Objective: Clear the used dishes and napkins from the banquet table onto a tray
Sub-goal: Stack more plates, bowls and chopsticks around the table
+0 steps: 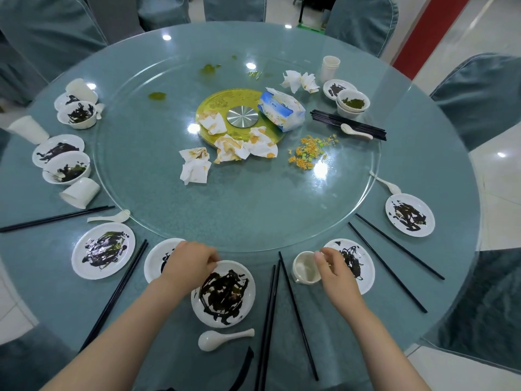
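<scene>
On the round banquet table [423,170], my left hand [191,262] pinches the far rim of a white dish [222,294] smeared with dark sauce, right in front of me. Behind that hand lies another dirty plate [156,259], partly hidden. My right hand [335,266] has its thumb and curled fingers at the right rim of a small white cup [304,268], beside a dirty plate [358,263]. Crumpled stained napkins [225,150] lie on the glass turntable [239,210]. No tray is in view.
Black chopsticks [296,311] and a white spoon [222,338] lie near me. More dirty plates [103,251], bowls [67,170], tipped cups [80,191], a tissue pack [282,110] and food scraps [310,150] ring the table. Covered chairs [479,91] surround it.
</scene>
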Available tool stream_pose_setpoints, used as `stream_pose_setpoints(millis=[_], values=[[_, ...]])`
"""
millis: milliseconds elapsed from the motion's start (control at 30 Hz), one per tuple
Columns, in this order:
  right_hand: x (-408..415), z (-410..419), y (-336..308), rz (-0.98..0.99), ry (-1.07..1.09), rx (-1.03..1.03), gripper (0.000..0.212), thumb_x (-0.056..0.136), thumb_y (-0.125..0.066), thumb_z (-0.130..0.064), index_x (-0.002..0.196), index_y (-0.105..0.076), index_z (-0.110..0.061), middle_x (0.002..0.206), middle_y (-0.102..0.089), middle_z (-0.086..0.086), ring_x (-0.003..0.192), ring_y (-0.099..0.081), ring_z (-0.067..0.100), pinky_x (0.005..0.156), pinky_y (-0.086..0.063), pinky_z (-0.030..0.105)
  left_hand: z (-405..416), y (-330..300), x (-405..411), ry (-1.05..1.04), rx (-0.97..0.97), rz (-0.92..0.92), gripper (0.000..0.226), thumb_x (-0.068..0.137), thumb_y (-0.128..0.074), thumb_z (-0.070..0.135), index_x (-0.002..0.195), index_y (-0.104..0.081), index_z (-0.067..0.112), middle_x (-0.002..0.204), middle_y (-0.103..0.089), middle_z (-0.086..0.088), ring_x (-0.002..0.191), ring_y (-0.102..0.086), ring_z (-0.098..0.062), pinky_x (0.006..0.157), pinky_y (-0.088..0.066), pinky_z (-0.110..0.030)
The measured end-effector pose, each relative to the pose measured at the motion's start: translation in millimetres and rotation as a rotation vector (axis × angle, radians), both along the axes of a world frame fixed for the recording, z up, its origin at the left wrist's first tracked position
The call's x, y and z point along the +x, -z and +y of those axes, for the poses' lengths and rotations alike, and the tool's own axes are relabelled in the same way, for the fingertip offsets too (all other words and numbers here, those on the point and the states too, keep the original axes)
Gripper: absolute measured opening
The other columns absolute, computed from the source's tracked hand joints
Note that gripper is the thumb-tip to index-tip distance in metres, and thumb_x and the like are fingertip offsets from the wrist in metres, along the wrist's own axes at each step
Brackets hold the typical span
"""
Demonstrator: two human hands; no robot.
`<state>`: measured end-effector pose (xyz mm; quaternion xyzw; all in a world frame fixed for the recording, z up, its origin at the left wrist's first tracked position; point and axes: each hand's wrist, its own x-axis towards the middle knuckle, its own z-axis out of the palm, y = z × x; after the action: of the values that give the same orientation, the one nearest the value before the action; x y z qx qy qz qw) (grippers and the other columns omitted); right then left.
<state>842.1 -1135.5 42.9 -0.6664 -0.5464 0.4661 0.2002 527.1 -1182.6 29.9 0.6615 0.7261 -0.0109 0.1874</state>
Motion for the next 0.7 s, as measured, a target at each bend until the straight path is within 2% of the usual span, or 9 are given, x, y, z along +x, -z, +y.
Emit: stream_pose_setpoints(millis=[67,167,333,433,533,600,633,700], values=[[3,1,5,0.070,0.105,-0.004,0.025,0.099,-0.045,-0.043,0.108,-0.058,-0.023,0.107,-0.063,-0.009,0.099,-0.057,0.012,0.085,-0.041,0.030,0,-7,1,-0.102,-0.073,-0.144,0.008,0.085,-0.061,0.033,0.086,-0.069,0.033,0.083,-0.069,0.017,0.082,-0.062,-0.005,0.078,-0.050,-0.028],[12,4,22,0.086,0.262,0.000,0.026,0.101,-0.043,-0.037,0.096,-0.062,-0.020,0.096,-0.069,-0.001,0.091,-0.063,0.022,0.088,-0.048,0.038,0,-11,0,-0.209,-0.159,-0.287,0.006,0.083,-0.065,0.030,0.080,-0.068,0.034,0.079,-0.067,0.020,0.079,-0.061,0.001,0.075,-0.051,-0.026],[45,6,50,-0.031,0.548,-0.020,0.012,0.091,-0.053,-0.026,0.096,-0.059,-0.017,0.092,-0.068,0.008,0.091,-0.065,0.033,0.085,-0.050,0.041,0,-12,-6,-0.364,-0.142,-0.459,0.012,0.082,-0.070,0.023,0.075,-0.071,0.033,0.075,-0.070,0.017,0.077,-0.064,0.000,0.070,-0.047,-0.024],[60,1,55,-0.054,0.734,-0.033,0.019,0.089,-0.057,-0.021,0.105,-0.053,-0.013,0.097,-0.063,0.012,0.090,-0.061,0.033,0.086,-0.048,0.043,3,-10,-8,-0.455,-0.124,-0.573,0.008,0.082,-0.071,0.018,0.078,-0.072,0.025,0.076,-0.072,0.007,0.080,-0.067,-0.011,0.074,-0.051,-0.029],[73,-5,69,-0.066,0.776,-0.089,0.028,0.084,-0.058,-0.028,0.107,-0.047,-0.016,0.096,-0.065,0.014,0.087,-0.063,0.034,0.085,-0.052,0.047,5,-8,-7,-0.540,-0.121,-0.688,0.004,0.083,-0.071,0.016,0.082,-0.073,0.020,0.079,-0.073,0.001,0.081,-0.068,-0.017,0.080,-0.052,-0.035],[83,-6,87,-0.096,0.775,-0.118,0.038,0.077,-0.056,-0.036,0.107,-0.052,-0.013,0.088,-0.068,0.017,0.075,-0.067,0.035,0.078,-0.056,0.049,7,-7,-2,-0.588,-0.120,-0.760,0.005,0.083,-0.071,0.012,0.082,-0.073,0.016,0.078,-0.074,-0.001,0.077,-0.067,-0.017,0.081,-0.052,-0.034],[83,-7,86,-0.094,0.766,-0.122,0.037,0.079,-0.055,-0.035,0.106,-0.055,-0.009,0.080,-0.067,0.016,0.063,-0.065,0.033,0.071,-0.057,0.047,7,-7,1,-0.609,-0.121,-0.798,0.005,0.083,-0.071,0.010,0.083,-0.073,0.014,0.078,-0.074,-0.002,0.075,-0.066,-0.017,0.081,-0.052,-0.033],[81,-7,78,-0.055,0.757,-0.141,0.021,0.089,-0.053,-0.021,0.094,-0.060,-0.003,0.060,-0.061,0.013,0.043,-0.055,0.025,0.054,-0.053,0.035,8,-7,6,-0.651,-0.117,-0.874,0.003,0.084,-0.069,0.006,0.084,-0.071,0.008,0.077,-0.072,-0.006,0.072,-0.063,-0.017,0.080,-0.052,-0.033]])
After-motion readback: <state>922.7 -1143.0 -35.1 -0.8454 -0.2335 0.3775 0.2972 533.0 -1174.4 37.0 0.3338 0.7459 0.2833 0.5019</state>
